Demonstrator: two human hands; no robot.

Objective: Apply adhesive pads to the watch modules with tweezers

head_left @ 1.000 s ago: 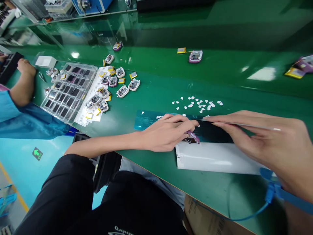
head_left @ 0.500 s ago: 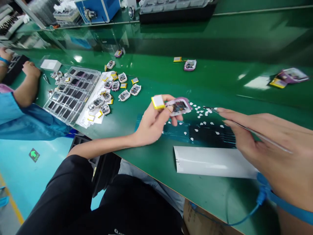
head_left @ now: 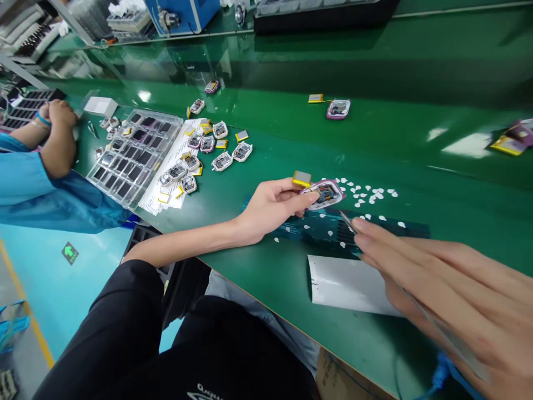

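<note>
Between the thumb and fingers of my left hand (head_left: 266, 208) is a small white and purple device housing (head_left: 328, 194) with its electronics exposed. A yellow-edged battery (head_left: 302, 178) hangs from it by a wire, at the knuckles. My right hand (head_left: 433, 283) is closed on metal tweezers (head_left: 347, 222), whose tips point at the housing's lower right and appear apart from it. Small white round stickers (head_left: 377, 193) with tabs lie scattered behind and below the housing. Some of them sit on a dark blue translucent film (head_left: 410, 229).
A curved white sheet (head_left: 353, 286) lies near the front edge. At left are more housings with batteries (head_left: 222, 161), papers (head_left: 152, 194) and a clear compartment tray (head_left: 137, 150). A co-worker's hands (head_left: 62, 114) rest beyond. One housing (head_left: 338, 109) sits at the back.
My right hand has drawn the tweezers from the white stickers toward the housing. My left hand has turned the housing and moved slightly right. The view has shifted a little.
</note>
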